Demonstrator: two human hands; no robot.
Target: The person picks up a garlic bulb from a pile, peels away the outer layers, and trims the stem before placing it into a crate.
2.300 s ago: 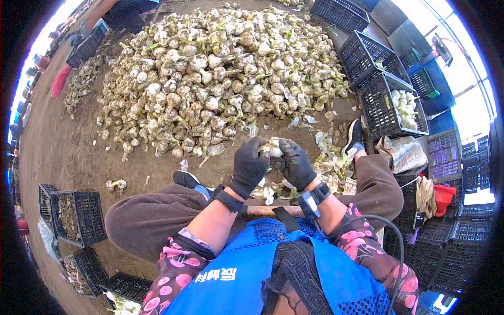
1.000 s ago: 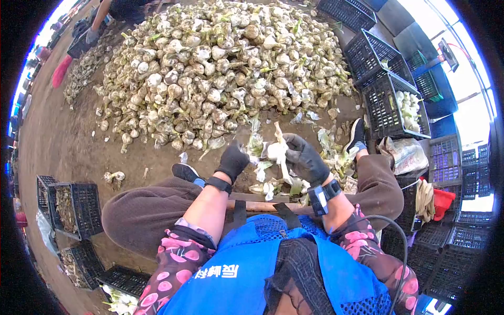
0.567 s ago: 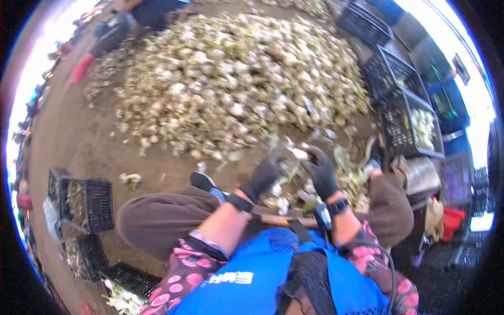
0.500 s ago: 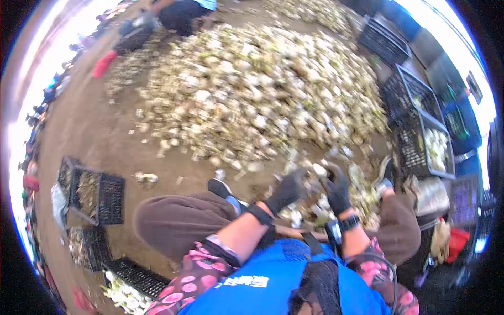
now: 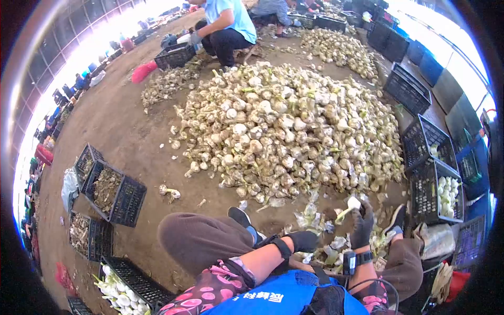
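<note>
My right hand (image 5: 362,226), in a dark glove, holds a peeled white garlic bulb (image 5: 353,203) with a pale green stem pointing down to the left. My left hand (image 5: 304,241), also gloved, is low near my lap; its fingers are hard to make out, and whether it holds anything is not visible. Loose peeled skins (image 5: 312,218) lie on the ground between my feet. Beyond them rises a large heap of unpeeled garlic (image 5: 294,126).
Black crates (image 5: 434,191) with white bulbs stand at the right. Other crates (image 5: 126,202) hold debris at the left, and one (image 5: 139,281) sits beside white bulbs at lower left. A person in light blue (image 5: 228,26) crouches behind the heap beside a crate (image 5: 175,55).
The view has tilted up, showing more background. My hands have moved apart; the right one has the bulb raised to the right, while the left has dropped toward my lap.
</note>
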